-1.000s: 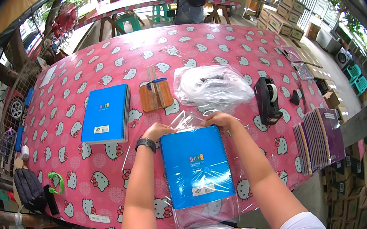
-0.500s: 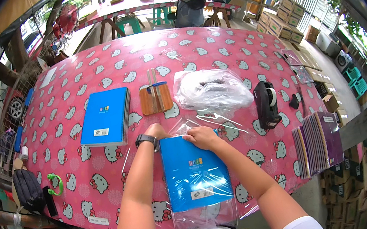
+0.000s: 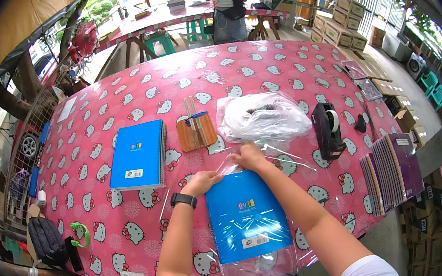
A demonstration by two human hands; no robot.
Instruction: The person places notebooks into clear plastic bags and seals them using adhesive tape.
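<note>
**Book now square in the sleeve, both hands shifted to its top edge**

Reading the head view. Compared with a second ago, I see the blue notebook [image 3: 246, 218] sitting straighter in its clear plastic sleeve [image 3: 258, 263]; half a second back it was skewed, the right hand lying flat across its upper corner. Now the left hand [image 3: 203, 182] is at the top-left corner, fingers curled down onto the edge of the film, watch on the wrist. The right hand [image 3: 248, 156] has moved up past the top-right corner, fingers pinched on the loose film there. I can't tell how much film either hand actually has hold of; it's transparent and glare hides it.

The notebook lies on the pink patterned tablecloth [image 3: 290, 69] right in front of the person, between the forearms, sleeve mouth toward the far side.

My read: insertion is done, and the open flap is what's being handled now.

Nearby: second blue notebook [image 3: 139, 154] to the left, wooden block [image 3: 196, 131] and bag of clear sleeves [image 3: 261, 117] just beyond the hands, black tape dispenser [image 3: 328, 129] to the right, stack of purple notebooks [image 3: 393, 171] at the table's right edge.
</note>
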